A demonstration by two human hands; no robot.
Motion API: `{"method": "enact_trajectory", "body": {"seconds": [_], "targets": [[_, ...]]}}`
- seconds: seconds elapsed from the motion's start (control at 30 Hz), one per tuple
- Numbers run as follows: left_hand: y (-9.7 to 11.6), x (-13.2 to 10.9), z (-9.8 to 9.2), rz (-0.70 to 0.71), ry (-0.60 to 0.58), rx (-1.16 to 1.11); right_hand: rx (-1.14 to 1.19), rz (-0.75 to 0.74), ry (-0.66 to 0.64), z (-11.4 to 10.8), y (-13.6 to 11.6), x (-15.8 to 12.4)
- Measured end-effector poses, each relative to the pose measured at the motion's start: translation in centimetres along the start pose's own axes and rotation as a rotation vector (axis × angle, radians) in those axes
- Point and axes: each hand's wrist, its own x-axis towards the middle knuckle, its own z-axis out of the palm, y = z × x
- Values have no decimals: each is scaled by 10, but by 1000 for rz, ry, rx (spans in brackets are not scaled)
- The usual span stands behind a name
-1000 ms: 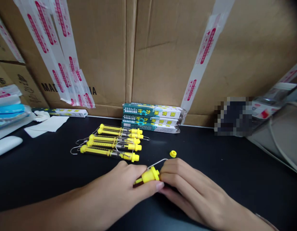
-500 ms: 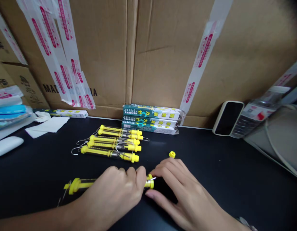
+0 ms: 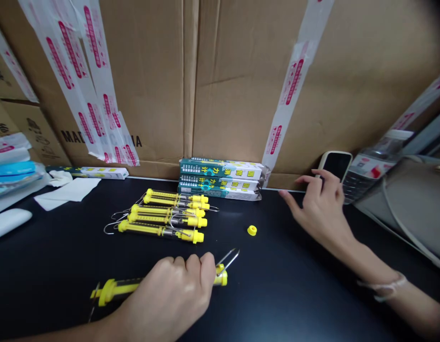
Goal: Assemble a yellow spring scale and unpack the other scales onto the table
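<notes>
My left hand (image 3: 177, 289) is wrapped round the middle of a yellow spring scale (image 3: 115, 289), which lies roughly level just above or on the black table. A metal hook juts from its right end; my fist hides its middle. Reaching to the right, my right hand (image 3: 321, 204) has its fingers spread and holds nothing. Its fingertips are in front of a phone (image 3: 337, 166), and whether they touch it I cannot tell. A small yellow cap (image 3: 252, 230) lies on the table between the hands. Several more yellow spring scales (image 3: 159, 228) with wire hooks lie in a row beyond my left hand.
Stacked printed boxes (image 3: 220, 183) stand against a large cardboard wall (image 3: 241, 85). One more box (image 3: 102, 173) and white paper (image 3: 68, 192) are at the left, near a white rounded object (image 3: 9, 223). A plastic bottle (image 3: 371, 166) and a grey bag (image 3: 412, 204) stand at the right.
My right hand has left the hook end of the held spring scale and moved up and right toward the phone, opening. The hook now sticks out up and right. My left hand keeps its grip.
</notes>
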Motion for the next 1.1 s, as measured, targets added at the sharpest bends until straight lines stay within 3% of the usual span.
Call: {"method": "enact_trajectory", "body": {"seconds": [0.17,0.37,0.47,0.57,0.67,0.83,0.97,1.1], "targets": [[1,-1,8,-12,69,-20,-21,-10,-76,24,41,1],[0,-2,12,-11,38,6,38,-89,-135,31,53,1],[1,-3,17,-17,107,55,99,-103,-90,27,49,3],[1,-3,23,-28,245,110,218,-154,-50,12,26,1],[2,-2,23,-34,314,142,379,-290,-85,-18,-19,-7],[3,-1,13,-55,341,158,833,-650,-339,-67,-92,-23],[2,-1,11,-41,354,138,871,-592,-417,-74,-108,-29],[1,-2,12,-28,385,129,819,-563,-355,-76,-109,-35]]}}
